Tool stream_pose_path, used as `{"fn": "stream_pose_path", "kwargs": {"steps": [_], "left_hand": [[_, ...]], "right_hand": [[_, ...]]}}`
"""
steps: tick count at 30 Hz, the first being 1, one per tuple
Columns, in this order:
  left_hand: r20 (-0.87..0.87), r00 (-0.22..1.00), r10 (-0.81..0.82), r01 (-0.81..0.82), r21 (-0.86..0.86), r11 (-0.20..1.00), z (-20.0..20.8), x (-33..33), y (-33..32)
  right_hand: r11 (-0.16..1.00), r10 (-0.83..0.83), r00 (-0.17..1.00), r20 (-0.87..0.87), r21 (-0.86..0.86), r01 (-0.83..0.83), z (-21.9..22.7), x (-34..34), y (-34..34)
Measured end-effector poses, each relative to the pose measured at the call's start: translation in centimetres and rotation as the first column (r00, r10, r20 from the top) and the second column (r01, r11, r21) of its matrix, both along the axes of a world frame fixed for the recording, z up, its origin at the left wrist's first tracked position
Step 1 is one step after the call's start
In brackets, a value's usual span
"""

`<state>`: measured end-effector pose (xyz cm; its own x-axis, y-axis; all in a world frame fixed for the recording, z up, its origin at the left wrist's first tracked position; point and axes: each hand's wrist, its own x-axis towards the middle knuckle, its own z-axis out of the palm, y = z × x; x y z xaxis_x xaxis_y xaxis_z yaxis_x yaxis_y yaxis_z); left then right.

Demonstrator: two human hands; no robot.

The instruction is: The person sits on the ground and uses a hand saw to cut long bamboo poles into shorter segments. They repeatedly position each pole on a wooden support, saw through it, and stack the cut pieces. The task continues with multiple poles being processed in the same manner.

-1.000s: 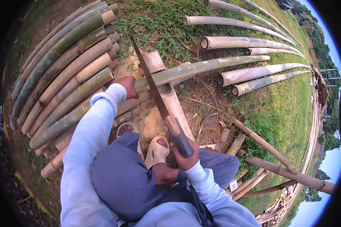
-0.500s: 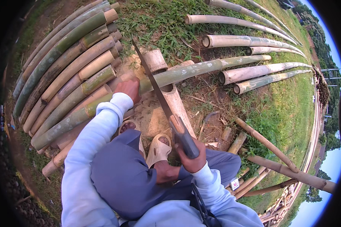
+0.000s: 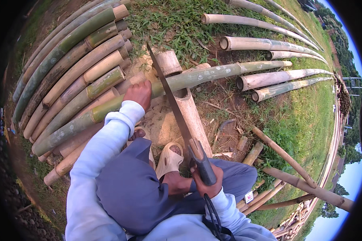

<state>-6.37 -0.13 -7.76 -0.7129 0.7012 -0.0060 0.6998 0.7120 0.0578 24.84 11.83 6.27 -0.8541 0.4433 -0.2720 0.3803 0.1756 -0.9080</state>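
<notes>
My right hand [image 3: 207, 182] grips the handsaw [image 3: 177, 114], its blade crossing the green bamboo pole [image 3: 197, 76]; at ten o'clock, my left hand [image 3: 138, 93] presses that pole down.

Outdoor bamboo-cutting yard: stacked cut bamboo poles [image 3: 68, 72], longer poles [image 3: 269, 44] laid out across grass [image 3: 301, 120], sawdust-strewn bare earth [image 3: 165, 128], trees beyond.
</notes>
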Motion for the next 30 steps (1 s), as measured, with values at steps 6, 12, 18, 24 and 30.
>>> {"fn": "stream_pose_path", "kwargs": {"steps": [6,12,18,24,30], "left_hand": [[0.323,0.944,0.073,-0.028,-0.144,0.989,3.1,-0.8,1.8],[0.439,0.892,0.103,-0.039,-0.153,0.987,3.7,-1.8,1.2],[0.425,0.899,0.102,-0.04,-0.152,0.988,3.7,-1.7,1.6],[0.45,0.889,0.083,-0.016,-0.15,0.989,3.0,-2.0,1.6],[0.448,0.888,0.101,-0.032,-0.159,0.987,3.1,-2.6,1.1]], "right_hand": [[0.997,-0.07,0.995,-0.068,-0.014,0.069,-5.4,-5.5,0.4],[0.991,-0.01,1.0,-0.029,0.132,0.014,-2.5,2.6,-1.4],[0.996,-0.071,0.989,-0.131,0.044,0.078,-4.2,-5.2,-0.4],[0.998,-0.041,0.994,-0.099,0.048,0.046,-4.8,-8.2,0.8],[0.977,-0.039,0.983,-0.178,0.2,0.075,-4.5,-1.3,-1.3]]}}
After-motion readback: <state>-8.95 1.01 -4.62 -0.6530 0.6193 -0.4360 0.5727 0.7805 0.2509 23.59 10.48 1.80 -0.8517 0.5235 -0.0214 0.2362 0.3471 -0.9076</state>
